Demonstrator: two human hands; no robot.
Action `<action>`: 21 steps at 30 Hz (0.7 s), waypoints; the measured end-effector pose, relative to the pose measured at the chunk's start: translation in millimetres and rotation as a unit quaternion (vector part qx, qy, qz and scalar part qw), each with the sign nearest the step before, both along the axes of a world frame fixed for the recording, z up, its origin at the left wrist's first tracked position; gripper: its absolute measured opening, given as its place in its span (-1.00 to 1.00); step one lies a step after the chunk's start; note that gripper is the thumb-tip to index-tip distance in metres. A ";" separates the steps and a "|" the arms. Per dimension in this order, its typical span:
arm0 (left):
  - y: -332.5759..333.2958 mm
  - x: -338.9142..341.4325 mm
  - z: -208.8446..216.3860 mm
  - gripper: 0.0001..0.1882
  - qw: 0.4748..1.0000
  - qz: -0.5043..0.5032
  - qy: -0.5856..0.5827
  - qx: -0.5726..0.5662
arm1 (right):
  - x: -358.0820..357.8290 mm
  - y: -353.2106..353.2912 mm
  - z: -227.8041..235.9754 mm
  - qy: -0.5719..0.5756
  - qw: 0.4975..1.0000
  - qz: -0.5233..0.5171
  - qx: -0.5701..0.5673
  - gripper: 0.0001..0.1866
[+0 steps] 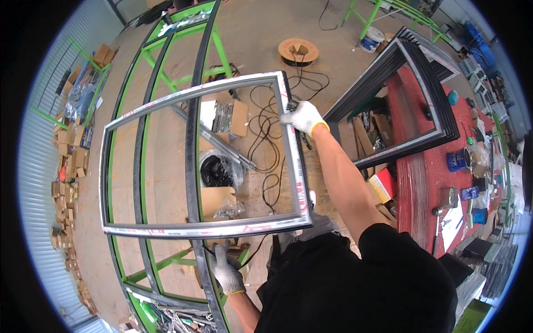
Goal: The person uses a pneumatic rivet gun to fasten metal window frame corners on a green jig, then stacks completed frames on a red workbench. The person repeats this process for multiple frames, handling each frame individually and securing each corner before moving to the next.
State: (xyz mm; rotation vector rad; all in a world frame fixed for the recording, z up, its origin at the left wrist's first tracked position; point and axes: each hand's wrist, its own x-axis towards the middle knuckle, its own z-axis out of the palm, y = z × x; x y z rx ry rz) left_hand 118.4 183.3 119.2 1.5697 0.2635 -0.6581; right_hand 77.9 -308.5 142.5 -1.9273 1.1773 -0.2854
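Observation:
A rectangular window frame (208,228), grey with white printed film strips, lies across the dark rails of a green stand (194,139). My right hand (306,118), in a white knit glove, is closed over the frame's right side. A dark, narrow piece (306,141) shows beside that hand; whether I hold it too is unclear. My left hand (227,271), also gloved, is closed below the frame's near edge, beside the right-hand rail. What its fingers hold is hidden; a thin black cable (256,251) runs close to it.
Several dark frames (444,119) lean together on a red-covered bench (419,183) at right. Cartons (240,118), a bagged black coil (216,169) and loose cable (270,141) lie on the floor beneath, near a cable reel (298,51). Metal parts (183,321) fill the stand's near tray.

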 end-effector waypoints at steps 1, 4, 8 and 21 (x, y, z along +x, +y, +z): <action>-9.7 6.7 -2.6 -0.38 0.994 0.016 -0.096 -0.047 | -13.8 -13.8 2.7 0.020 1.000 -0.003 -0.009 -0.46; -21.4 23.8 -1.9 -0.25 0.991 0.103 -0.035 -0.081 | -69.6 -33.7 7.2 0.043 0.996 -0.048 -0.065 -0.44; -24.7 25.1 -0.7 -0.61 0.987 0.107 -0.065 -0.104 | -161.4 -16.4 14.1 -0.057 0.988 -0.130 -0.058 -0.42; -143.8 19.3 4.3 -0.52 0.973 -0.165 0.102 -0.124 | -384.6 135.6 187.5 -0.144 0.855 -0.411 -0.282 -0.35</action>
